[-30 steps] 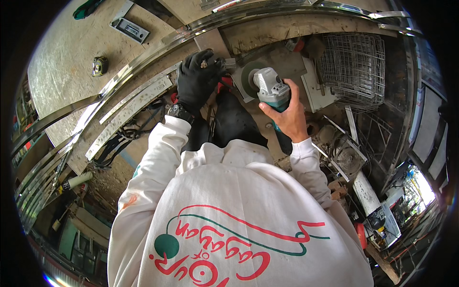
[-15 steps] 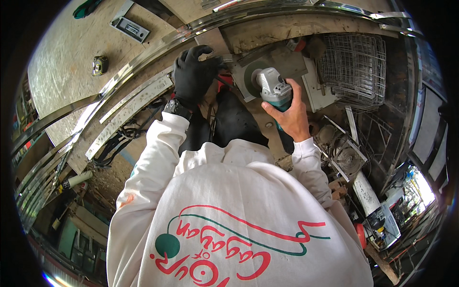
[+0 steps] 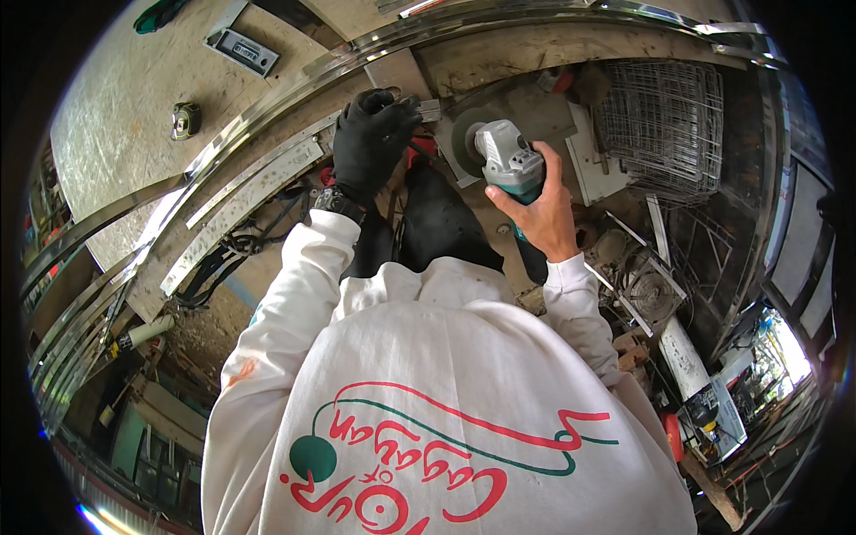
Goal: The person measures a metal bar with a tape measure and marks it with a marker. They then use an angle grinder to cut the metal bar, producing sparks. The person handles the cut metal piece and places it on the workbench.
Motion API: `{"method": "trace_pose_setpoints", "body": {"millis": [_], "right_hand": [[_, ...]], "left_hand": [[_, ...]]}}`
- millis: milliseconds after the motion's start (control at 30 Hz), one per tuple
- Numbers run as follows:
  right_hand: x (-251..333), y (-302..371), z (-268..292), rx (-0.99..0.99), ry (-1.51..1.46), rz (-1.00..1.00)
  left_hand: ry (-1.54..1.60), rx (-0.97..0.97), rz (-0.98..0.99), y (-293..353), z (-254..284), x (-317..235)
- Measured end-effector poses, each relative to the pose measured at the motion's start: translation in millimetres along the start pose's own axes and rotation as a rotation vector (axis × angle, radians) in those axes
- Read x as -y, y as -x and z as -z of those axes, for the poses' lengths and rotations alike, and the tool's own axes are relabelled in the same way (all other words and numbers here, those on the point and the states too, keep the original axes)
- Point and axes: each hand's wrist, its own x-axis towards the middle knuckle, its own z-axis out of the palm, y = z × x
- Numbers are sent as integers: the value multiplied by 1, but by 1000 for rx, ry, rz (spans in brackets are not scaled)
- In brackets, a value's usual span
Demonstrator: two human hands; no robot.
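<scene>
- The grinder [image 3: 514, 162] is the thing to measure from. It is grey and teal. Its long body runs from far to near, with the far end leaning a bit left.
- The right hand [image 3: 546, 212] is bare. Its fingers are wrapped around the grinder from the right side.
- The round disc [image 3: 463, 143] is on the grinder's far left side.
- A short silver metal piece [image 3: 430, 111] is left of the grinder and a bit farther away. Its long way looks like it goes side to side, so one end points at the disc side.
- A small gap shows between the metal piece and the disc. How high each one sits, I cannot tell.
- The left hand [image 3: 373, 138], in a black glove, is left of the grinder, right beside the metal piece. It is the nearer hand to it. Its fingers are curled, but I cannot tell if they hold the metal or just touch it.
- A pile of wire mesh [image 3: 664, 129] is well to the right of the grinder.
</scene>
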Motion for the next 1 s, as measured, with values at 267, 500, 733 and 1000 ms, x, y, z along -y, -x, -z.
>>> {"method": "trace_pose_setpoints", "body": {"millis": [267,500,733,1000], "right_hand": [[12,-8,-8,12,-8,46],[10,-11,-16,0,6,75],[13,-10,-18,-9,30,79],[14,-9,-17,-5,39,83]], "left_hand": [[-9,-93,-119,0,-13,11],[-25,-79,-143,-4,-9,5],[-28,-71,-122,-3,-10,11],[-24,-69,-128,-4,-8,9]]}}
